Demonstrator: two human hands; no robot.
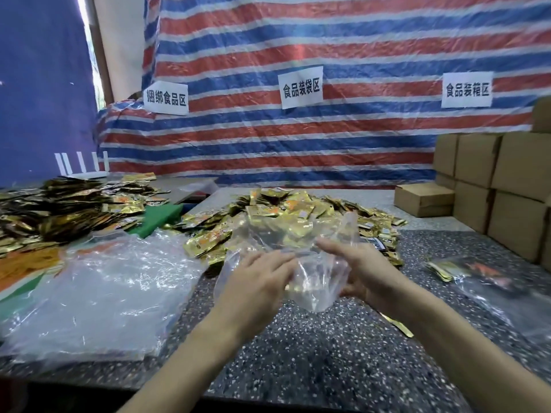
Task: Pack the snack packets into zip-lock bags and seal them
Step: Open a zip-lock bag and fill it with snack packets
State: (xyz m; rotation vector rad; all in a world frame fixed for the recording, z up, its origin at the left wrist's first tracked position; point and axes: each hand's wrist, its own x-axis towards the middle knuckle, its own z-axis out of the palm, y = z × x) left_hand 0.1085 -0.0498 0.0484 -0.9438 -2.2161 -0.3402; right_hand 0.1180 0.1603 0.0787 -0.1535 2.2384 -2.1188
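Fingers of left hand (256, 283) and right hand (362, 272) hold a clear zip-lock bag (316, 296) below sign (301, 87) reading 食品装袋区.

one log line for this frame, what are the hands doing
phase: bagging | left hand: holds zip-lock bag | right hand: holds same bag | packet pile: on table behind bag | bag contents: unclear

Both forearms (185, 347) and hands (259, 281) (357, 269) are bare.

I see gold packets (298, 210), clear bag (316, 278), table (313, 353) speckled black-white, tarp (328, 40) striped red/blue/white, brown boxes (521, 174), white signs (301, 87) with black text, green board (161, 217).
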